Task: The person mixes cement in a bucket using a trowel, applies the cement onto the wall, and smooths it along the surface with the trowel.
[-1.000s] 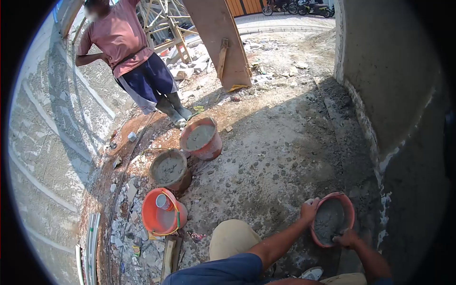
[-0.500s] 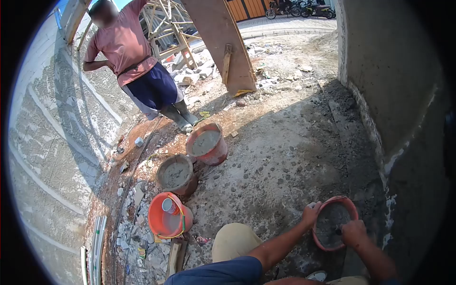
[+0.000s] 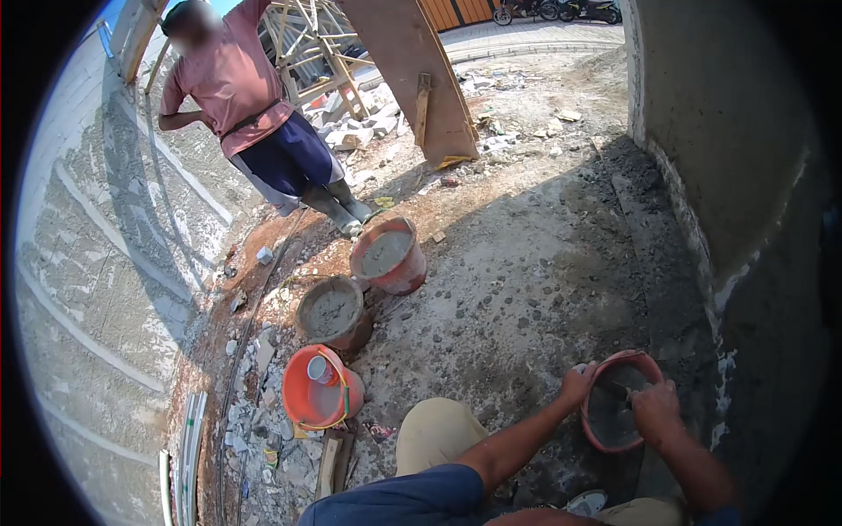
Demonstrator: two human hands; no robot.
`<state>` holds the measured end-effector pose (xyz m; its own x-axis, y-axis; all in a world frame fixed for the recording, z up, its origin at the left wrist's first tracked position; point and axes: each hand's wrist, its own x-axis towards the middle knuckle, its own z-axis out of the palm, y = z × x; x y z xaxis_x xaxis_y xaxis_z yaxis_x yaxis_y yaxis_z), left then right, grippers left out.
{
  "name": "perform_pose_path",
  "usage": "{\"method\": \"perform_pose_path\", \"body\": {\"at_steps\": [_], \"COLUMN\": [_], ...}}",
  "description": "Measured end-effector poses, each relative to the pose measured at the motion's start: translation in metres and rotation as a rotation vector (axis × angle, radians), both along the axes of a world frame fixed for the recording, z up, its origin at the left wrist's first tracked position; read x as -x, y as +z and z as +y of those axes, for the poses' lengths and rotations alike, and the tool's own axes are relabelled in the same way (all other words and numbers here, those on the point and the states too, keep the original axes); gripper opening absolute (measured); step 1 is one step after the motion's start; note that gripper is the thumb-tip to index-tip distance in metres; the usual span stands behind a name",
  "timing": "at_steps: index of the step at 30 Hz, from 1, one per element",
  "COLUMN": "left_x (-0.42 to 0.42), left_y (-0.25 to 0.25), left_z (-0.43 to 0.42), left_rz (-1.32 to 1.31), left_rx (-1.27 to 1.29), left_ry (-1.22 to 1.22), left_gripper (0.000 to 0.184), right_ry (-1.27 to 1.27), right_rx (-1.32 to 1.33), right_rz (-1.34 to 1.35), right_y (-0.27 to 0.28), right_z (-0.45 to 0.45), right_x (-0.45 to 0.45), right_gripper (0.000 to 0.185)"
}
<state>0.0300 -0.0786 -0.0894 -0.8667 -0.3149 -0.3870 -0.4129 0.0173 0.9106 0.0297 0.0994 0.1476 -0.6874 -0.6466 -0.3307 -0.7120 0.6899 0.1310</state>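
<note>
At the lower right stands a red bucket with wet grey mortar inside. My left hand is closed on the bucket's left rim. Over the opposite side, my right hand is closed round the handle of what looks like a trowel. Its thin metal part reaches into the bucket, but the blade's full shape does not show.
Two mortar-filled buckets, one brown and one red, stand left of centre. An orange bucket holds water and a can. A person in boots stands beyond. A rough wall rises on the right; rubble lies left.
My right hand has shifted slightly upward, and more of the trowel's metal now shows above the mortar. My left hand stays on the rim. The whole view has shifted a little.
</note>
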Motion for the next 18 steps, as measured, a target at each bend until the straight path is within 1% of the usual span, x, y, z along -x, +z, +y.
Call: {"method": "perform_pose_path", "body": {"at_steps": [3, 6, 8, 9, 12, 15, 18], "left_x": [0.003, 0.005, 0.005, -0.001, -0.014, -0.039, -0.071], "left_y": [-0.005, 0.003, 0.004, 0.026, 0.036, 0.022, -0.028], "left_z": [0.007, 0.004, 0.001, -0.004, -0.008, -0.009, 0.018], "left_rz": [0.022, 0.009, 0.023, -0.051, -0.105, -0.131, -0.223], "left_rx": [0.013, 0.052, 0.113, 0.086, 0.064, 0.034, -0.173], "left_ry": [-0.020, -0.038, -0.032, -0.048, 0.045, 0.032, -0.015], "left_gripper": [0.050, 0.049, 0.053, 0.059, 0.068, 0.076, 0.078], "right_ry": [-0.102, -0.137, -0.087, -0.061, -0.088, -0.277, -0.269], "right_rx": [0.006, -0.036, -0.008, 0.004, 0.081, 0.121, 0.076], "right_rz": [0.122, 0.273, 0.115, 0.031, 0.044, 0.216, 0.141], "right_y": [0.009, -0.011, -0.013, -0.011, 0.000, -0.041, -0.089], "right_z": [0.011, 0.004, 0.001, 0.000, 0.014, 0.038, 0.052], "right_x": [0.014, 0.029, 0.020, 0.016, 0.009, 0.025, 0.030], "right_gripper": [0.014, 0.014, 0.014, 0.014, 0.012, 0.013, 0.014]}}
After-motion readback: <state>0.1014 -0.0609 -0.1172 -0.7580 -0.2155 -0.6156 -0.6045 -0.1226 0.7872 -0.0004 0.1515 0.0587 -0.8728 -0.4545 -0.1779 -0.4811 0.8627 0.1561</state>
